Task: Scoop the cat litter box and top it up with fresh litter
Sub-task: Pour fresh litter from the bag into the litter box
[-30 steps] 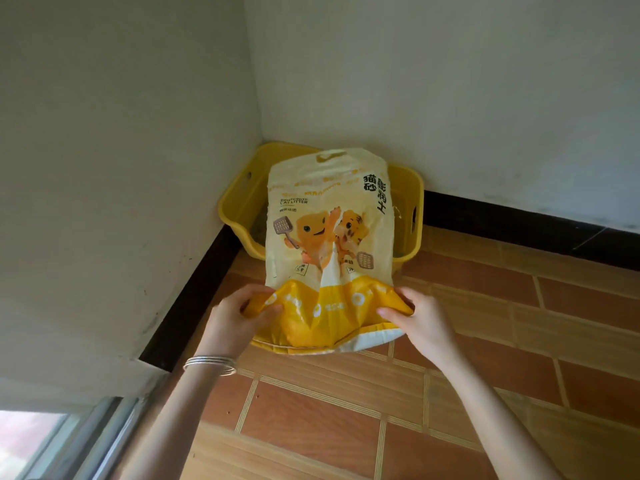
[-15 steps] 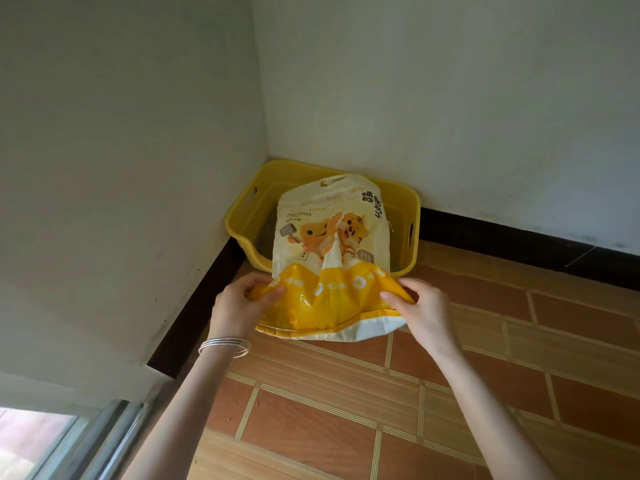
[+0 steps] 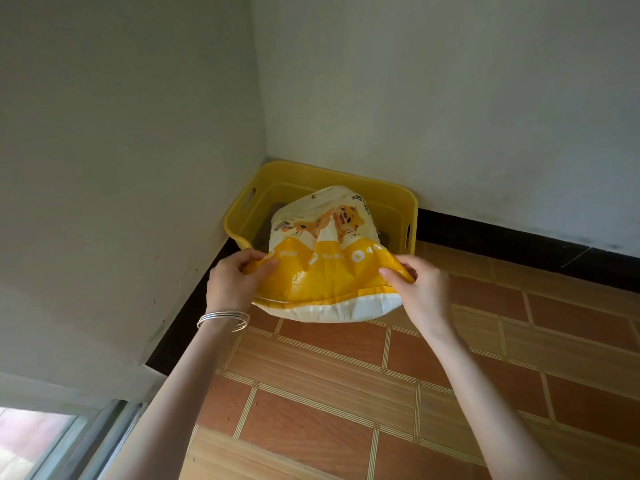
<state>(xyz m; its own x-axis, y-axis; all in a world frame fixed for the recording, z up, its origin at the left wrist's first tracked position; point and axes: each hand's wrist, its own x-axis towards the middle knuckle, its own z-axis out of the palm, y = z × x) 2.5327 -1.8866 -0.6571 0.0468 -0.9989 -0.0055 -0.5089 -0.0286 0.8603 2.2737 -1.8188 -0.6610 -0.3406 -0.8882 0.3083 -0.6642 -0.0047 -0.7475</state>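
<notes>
Over litter box (image 3: 391,194), upended bag (image 3: 325,275) pinched by left hand (image 3: 231,283), right hand (image 3: 419,293); slippery corners could be lost, litter spilled past rim.

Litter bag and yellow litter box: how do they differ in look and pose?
The litter bag is soft, creased and printed with cartoon animals; the litter box is stiff and plain. The bag is held tipped over the box by the left hand and right hand at its near corners; the box stands on the floor in the wall corner. Both show yellow.
</notes>
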